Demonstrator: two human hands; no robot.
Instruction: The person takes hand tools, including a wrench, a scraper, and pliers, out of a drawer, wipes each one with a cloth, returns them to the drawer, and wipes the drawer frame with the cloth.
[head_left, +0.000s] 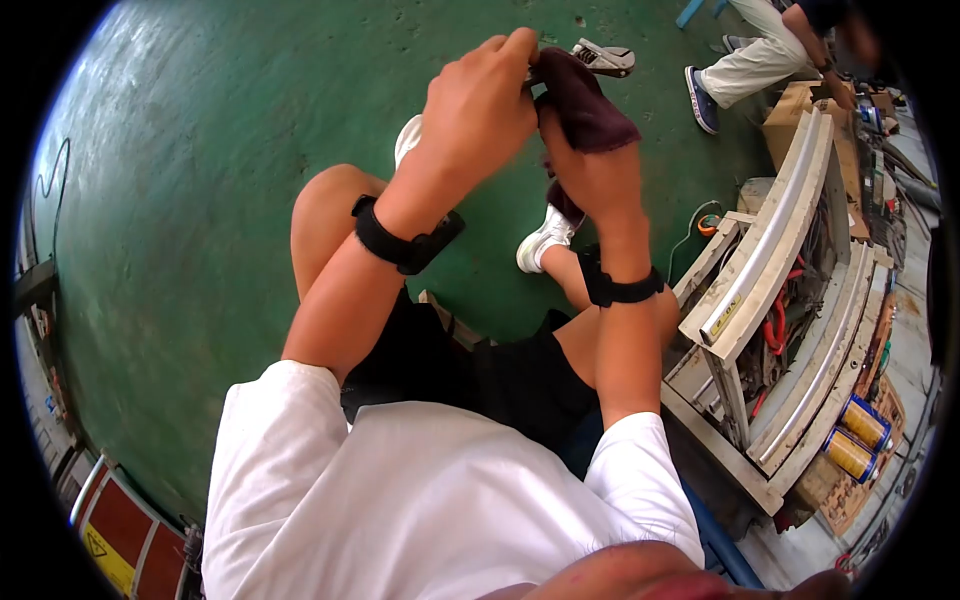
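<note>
The fingers of the wearer's left hand [480, 108] are curled and clamped on the handle end of a metal adjustable wrench [606, 59], most of the grip hidden behind the knuckles. The fingers of the right hand [600, 178] are closed on a dark maroon cloth [585, 105], which is folded over the middle of the wrench and covers most of those fingertips. The wrench's silver head sticks out beyond the cloth, pointing away from the left hand. Both hands are close together, raised above the green floor [220, 190], with the wrench and cloth held in the air between them.

Each wrist carries a black band [405, 240]. Below the forearms are the wearer's bare knees, black shorts [430, 355] and white T-shirt [430, 490]; white shoes [546, 240] rest on the floor.

Along the floor's right edge stands a pale frame [722, 347] with curved rails, holding red-handled tools [774, 325] among other clutter. An orange tape measure [709, 224] sits near its left side, and two blue-and-yellow cans [865, 424] lie side by side to its right. At the floor's far right corner, another person in light trousers [765, 65] and blue shoes has a hand just beside a cardboard box [785, 125]
</note>
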